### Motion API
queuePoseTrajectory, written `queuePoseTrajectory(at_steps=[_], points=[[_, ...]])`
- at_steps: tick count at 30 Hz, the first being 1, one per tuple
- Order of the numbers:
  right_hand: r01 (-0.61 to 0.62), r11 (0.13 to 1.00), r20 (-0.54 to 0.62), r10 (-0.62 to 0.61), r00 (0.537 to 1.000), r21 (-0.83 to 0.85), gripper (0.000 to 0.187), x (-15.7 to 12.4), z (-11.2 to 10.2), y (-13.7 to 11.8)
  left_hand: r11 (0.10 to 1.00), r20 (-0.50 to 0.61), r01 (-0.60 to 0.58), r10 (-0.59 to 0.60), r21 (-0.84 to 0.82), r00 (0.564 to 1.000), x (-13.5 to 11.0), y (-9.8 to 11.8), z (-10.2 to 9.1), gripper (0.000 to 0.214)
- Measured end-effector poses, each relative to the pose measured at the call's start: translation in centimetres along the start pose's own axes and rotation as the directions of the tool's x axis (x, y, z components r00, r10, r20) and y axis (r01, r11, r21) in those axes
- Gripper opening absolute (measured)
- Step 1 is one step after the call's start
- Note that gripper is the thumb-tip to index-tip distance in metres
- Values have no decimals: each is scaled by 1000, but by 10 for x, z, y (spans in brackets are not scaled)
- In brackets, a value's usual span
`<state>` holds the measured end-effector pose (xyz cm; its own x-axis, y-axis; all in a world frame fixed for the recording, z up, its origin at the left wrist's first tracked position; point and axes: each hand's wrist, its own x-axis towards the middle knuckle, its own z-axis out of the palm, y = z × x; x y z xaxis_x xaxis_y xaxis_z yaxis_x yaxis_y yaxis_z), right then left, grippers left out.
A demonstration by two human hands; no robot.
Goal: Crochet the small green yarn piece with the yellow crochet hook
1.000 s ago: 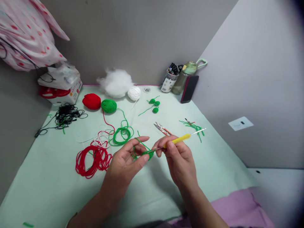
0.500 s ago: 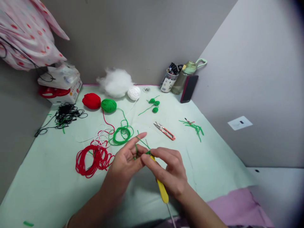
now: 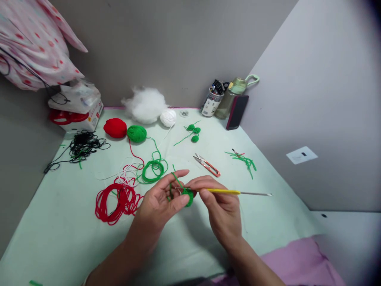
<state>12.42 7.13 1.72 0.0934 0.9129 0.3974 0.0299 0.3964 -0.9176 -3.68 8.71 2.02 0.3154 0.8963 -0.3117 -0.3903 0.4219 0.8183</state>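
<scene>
Between thumb and fingers, my left hand point(image 3: 160, 202) pinches a small green crochet piece point(image 3: 188, 198), and green yarn runs over its raised index finger. My right hand point(image 3: 222, 208) is closed on a crochet hook point(image 3: 224, 191) with a yellow handle and metal ends. The hook lies nearly level, its left tip at the top of the green piece and its other end pointing right. Behind my left hand, a loose coil of green yarn point(image 3: 153, 171) leads back to a green yarn ball point(image 3: 136, 134).
Thread snips point(image 3: 206, 165) lie beyond my hands. Red yarn loops point(image 3: 114, 204) spread at left, with black yarn point(image 3: 85, 145) farther out. A red ball point(image 3: 115, 128), white stuffing point(image 3: 145, 105), small green crocheted balls point(image 3: 195, 138) and a phone point(image 3: 237, 112) are toward the back. Green scraps point(image 3: 245, 161) lie right.
The hook has swung from pointing steeply down toward me to nearly level, pointing right. My right hand turned with it, and the green piece now shows more fully between my hands.
</scene>
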Motion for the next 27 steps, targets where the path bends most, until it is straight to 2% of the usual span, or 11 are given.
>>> queuePoseTrajectory(at_steps=[4,7,9,12,14,16,19,23,27], points=[[55,994,-3,-55,998,-98,16,-1,1,-2,1000,-29,-10,10,2,1000,-1,0,3,52],[58,995,-8,-59,998,-86,18,0,0,-2,1000,-26,-8,9,20,1000,-1,2,3,56],[88,986,-3,-90,996,-139,19,-2,0,-2,999,-43,-21,22,43,999,-3,1,4,58],[239,881,66,-232,970,-408,28,-8,2,-1,1000,-86,-18,20,26,996,-5,-2,8,62],[300,824,78,-300,951,-480,36,-11,3,0,998,-75,15,-19,-54,997,-5,-4,10,66],[256,890,36,-262,964,-377,35,-12,4,2,989,-21,60,-63,-138,998,-4,-5,11,68],[87,991,6,-87,996,-102,24,-7,2,8,982,27,83,-80,-171,996,-3,-3,9,66],[-22,992,16,21,1000,125,18,-3,-2,15,976,26,113,-110,-186,994,-3,0,6,63],[-151,947,34,148,988,284,15,0,-4,14,958,78,172,-158,-229,984,-3,1,5,60]])
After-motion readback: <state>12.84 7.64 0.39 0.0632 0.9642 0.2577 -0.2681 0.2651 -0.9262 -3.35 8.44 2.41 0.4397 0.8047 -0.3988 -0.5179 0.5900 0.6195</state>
